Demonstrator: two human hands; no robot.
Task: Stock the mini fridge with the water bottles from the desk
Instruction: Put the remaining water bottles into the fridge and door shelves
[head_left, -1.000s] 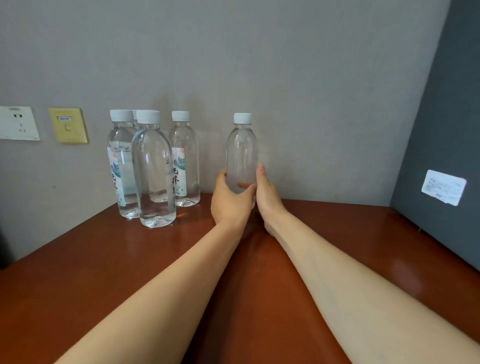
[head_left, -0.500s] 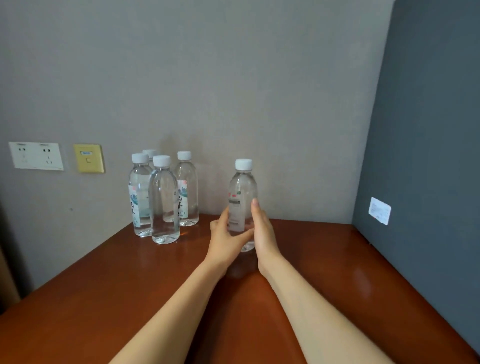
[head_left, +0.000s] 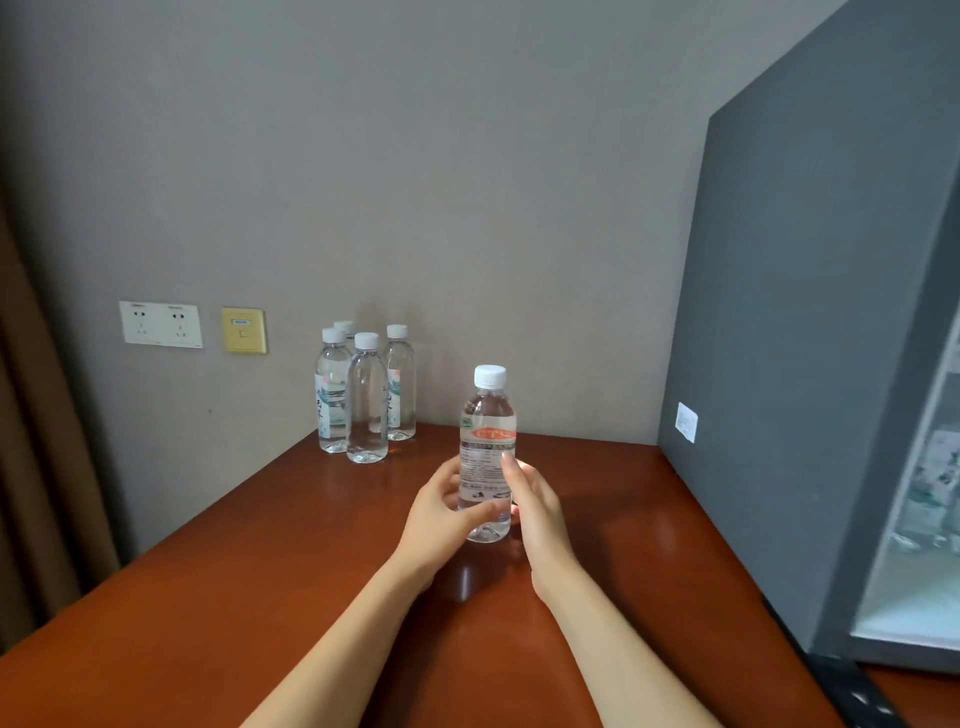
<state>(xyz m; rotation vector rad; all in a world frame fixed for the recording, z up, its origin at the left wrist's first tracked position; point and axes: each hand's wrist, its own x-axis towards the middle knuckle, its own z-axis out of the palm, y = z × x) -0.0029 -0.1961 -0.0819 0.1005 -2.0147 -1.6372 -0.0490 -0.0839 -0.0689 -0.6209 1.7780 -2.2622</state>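
A clear water bottle (head_left: 487, 436) with a white cap and an orange label stays upright just above the brown desk (head_left: 260, 571). My left hand (head_left: 441, 512) grips its lower left side with the thumb across the front. My right hand (head_left: 535, 512) holds its right side. Several more bottles (head_left: 366, 400) stand in a cluster at the back of the desk against the wall. The grey mini fridge (head_left: 810, 364) stands on the right, its inside showing at the far right edge.
A white double socket (head_left: 161, 323) and a yellow wall plate (head_left: 244, 330) sit on the grey wall at the left. A brown curtain (head_left: 31, 467) hangs at the far left.
The bottle in both hands has come away from the wall toward me and off the desk. The view has pulled back and the fridge's front now shows at the right.
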